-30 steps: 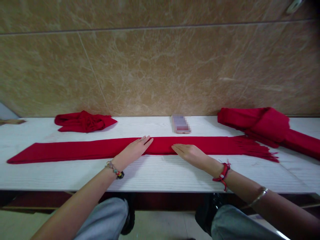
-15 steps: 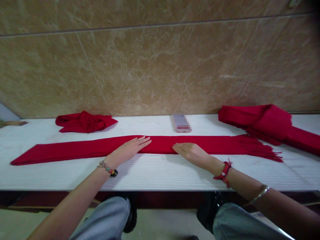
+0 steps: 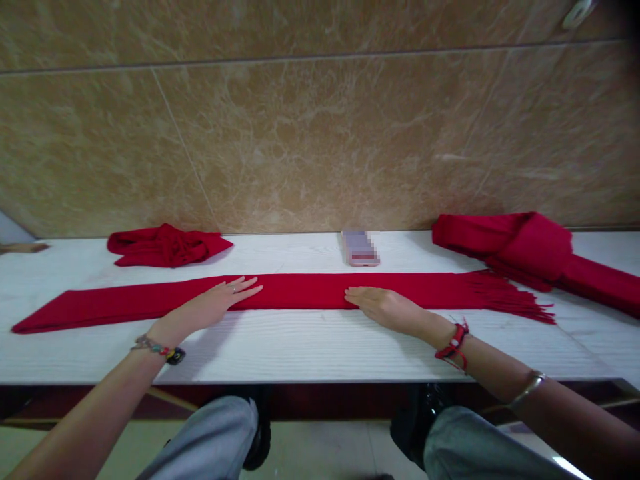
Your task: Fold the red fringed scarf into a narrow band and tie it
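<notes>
A long red scarf lies folded lengthwise and stretched flat across the white table, its fringe at the right end. My left hand rests palm down on the scarf left of its middle, fingers stretched out flat. Palm down as well, my right hand lies flat on the scarf right of the middle. Neither hand grips anything.
A crumpled red scarf sits at the back left. Another red scarf lies bunched at the back right, trailing off to the right. A pink phone lies by the marble wall behind the long scarf. My knees show below the table edge.
My left hand has slid to the left along the scarf, away from the middle. My right hand has stayed almost where it was.
</notes>
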Action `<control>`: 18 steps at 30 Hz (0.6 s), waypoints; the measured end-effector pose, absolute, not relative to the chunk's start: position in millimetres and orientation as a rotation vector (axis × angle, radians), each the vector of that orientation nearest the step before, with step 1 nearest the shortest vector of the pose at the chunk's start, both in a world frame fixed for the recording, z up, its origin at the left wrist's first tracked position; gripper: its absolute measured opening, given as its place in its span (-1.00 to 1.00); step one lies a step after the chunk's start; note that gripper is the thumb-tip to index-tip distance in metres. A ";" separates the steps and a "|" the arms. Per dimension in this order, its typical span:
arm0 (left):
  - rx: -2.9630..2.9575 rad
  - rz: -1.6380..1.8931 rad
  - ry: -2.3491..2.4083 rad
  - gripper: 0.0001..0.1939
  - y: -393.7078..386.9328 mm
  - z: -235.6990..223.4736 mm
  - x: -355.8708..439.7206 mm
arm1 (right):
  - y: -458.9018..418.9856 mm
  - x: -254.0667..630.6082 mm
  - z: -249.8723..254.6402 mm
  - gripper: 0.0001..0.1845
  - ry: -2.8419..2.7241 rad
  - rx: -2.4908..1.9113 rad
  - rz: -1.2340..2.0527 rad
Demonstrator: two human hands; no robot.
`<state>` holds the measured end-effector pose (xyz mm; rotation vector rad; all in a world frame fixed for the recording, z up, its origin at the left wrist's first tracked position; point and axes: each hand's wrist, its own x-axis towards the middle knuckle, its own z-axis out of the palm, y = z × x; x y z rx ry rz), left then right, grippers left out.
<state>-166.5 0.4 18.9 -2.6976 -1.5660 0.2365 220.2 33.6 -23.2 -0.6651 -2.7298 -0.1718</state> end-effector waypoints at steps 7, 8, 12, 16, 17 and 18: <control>-2.847 0.313 -1.521 -0.38 9.8 42.9 -112.0 | 23.4 208.7 0.8 -0.46 -2.758 -0.789 0.086; -2.856 0.269 -1.508 -0.43 13.8 41.3 -93.3 | 22.5 202.9 2.4 -0.43 -2.755 -0.821 0.065; -2.738 -0.031 -1.475 -0.50 27.9 12.7 -36.1 | 21.0 186.7 -4.3 -0.34 -2.791 -0.927 -0.004; -2.675 -0.066 -1.451 -0.50 34.3 -16.9 -30.0 | 18.1 201.4 -14.6 -0.31 -2.794 -1.023 -0.048; -2.673 -0.061 -1.450 -0.50 35.2 -19.9 -32.7 | 17.3 210.5 -16.3 -0.31 -2.784 -1.056 -0.067; -2.675 -0.054 -1.452 -0.49 35.8 -21.0 -35.3 | 16.7 221.7 -18.0 -0.31 -2.773 -1.095 -0.089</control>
